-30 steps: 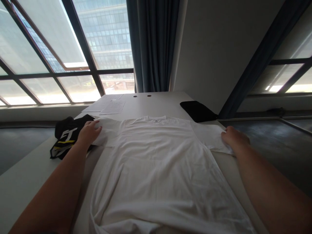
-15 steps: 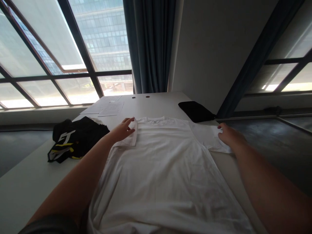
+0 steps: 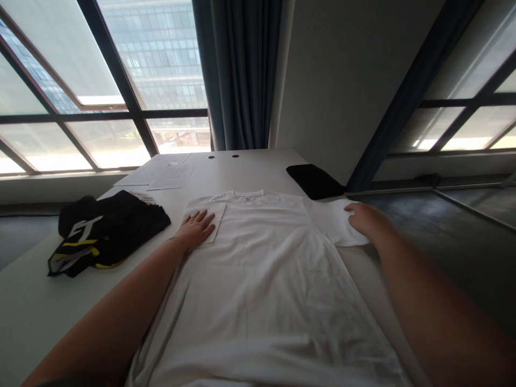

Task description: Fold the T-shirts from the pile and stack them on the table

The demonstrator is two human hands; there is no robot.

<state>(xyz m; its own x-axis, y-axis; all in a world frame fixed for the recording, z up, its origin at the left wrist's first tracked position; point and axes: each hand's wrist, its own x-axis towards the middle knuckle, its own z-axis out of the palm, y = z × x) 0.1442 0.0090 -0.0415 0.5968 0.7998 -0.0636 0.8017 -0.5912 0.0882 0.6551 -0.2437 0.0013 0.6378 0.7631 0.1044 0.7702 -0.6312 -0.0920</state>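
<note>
A white T-shirt (image 3: pixel 258 269) lies spread on the table, its neckline toward the far end. Its left sleeve is folded inward over the body of the shirt. My left hand (image 3: pixel 196 228) rests flat on that folded sleeve, fingers spread. At the right, the other sleeve (image 3: pixel 336 220) stretches outward, and my right hand (image 3: pixel 365 217) pinches its outer end between thumb and fingers. Light wrinkles run across the shirt's front, and its lower hem leaves the bottom of the view.
Left of the shirt lies a crumpled black garment (image 3: pixel 116 231) with yellow and white markings. Paper sheets (image 3: pixel 171 176) are behind it on the white table (image 3: pixel 250 169). A flat black item (image 3: pixel 314 181) lies at the table's far right edge. Windows and a dark curtain (image 3: pixel 239 75) stand beyond.
My left hand has come down from the sleeve's upper edge and now lies flat on the folded sleeve. The right hand keeps its pinch. The view has turned slightly right.
</note>
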